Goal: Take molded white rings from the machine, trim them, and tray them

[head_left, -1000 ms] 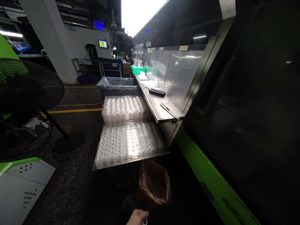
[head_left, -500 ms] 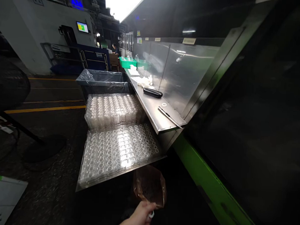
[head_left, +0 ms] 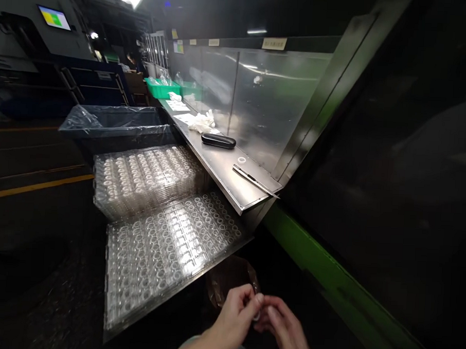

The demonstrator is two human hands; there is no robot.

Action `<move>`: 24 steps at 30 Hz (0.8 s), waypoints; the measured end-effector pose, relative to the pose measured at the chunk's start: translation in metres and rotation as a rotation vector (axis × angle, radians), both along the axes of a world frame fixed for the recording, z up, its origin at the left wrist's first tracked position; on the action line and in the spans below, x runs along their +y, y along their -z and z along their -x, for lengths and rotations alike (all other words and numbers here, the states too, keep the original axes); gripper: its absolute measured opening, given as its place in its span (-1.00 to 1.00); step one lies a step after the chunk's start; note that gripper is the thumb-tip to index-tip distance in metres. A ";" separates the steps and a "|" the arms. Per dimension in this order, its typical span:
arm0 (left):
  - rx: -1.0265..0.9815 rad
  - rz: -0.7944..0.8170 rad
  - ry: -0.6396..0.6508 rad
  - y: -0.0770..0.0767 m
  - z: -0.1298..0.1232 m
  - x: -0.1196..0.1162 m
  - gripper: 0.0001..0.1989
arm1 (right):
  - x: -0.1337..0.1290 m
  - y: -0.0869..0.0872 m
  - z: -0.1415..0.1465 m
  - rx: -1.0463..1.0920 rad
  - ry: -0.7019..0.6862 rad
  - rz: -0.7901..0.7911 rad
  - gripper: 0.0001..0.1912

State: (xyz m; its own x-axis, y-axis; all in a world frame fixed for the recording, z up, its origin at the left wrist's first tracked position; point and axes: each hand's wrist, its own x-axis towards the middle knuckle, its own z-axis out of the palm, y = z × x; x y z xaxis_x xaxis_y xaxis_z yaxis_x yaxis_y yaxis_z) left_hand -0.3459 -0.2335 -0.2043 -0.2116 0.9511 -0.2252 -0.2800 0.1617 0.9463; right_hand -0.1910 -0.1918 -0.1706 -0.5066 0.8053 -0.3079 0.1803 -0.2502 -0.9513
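Low in the head view, my left hand (head_left: pixel 234 316) and my right hand (head_left: pixel 284 326) meet in front of a brown plastic bag (head_left: pixel 232 275). A small white ring (head_left: pixel 256 316) shows between their fingertips. My left thumb and fingers are pinched on it; the right fingers are curled close beside it, and whether they grip it is unclear. Left of the hands lies a clear tray (head_left: pixel 155 258) with rows of rings. Behind it stands a stack of similar trays (head_left: pixel 148 181).
A steel shelf (head_left: pixel 225 171) holds a knife-like tool (head_left: pixel 254 180), a loose ring (head_left: pixel 242 160), a black case (head_left: pixel 218 140) and white gloves (head_left: pixel 202 123). Farther back are a green basket (head_left: pixel 163 90) and a lined bin (head_left: pixel 119 131). A green beam (head_left: pixel 311 245) runs along the right.
My right hand has come into view and met my left hand, which still has the ring. The view has shifted, so the trays and shelf sit farther left.
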 end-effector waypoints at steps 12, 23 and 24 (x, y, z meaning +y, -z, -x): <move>0.096 -0.067 -0.071 -0.014 0.015 -0.001 -0.50 | 0.001 -0.009 0.043 0.368 0.044 0.202 -0.66; 0.096 -0.026 0.020 -0.007 0.003 -0.005 -0.53 | -0.015 0.009 0.038 0.065 0.377 0.037 -0.42; 0.103 -0.026 0.015 -0.006 0.002 -0.005 -0.54 | -0.017 0.010 0.038 0.057 0.386 0.030 -0.42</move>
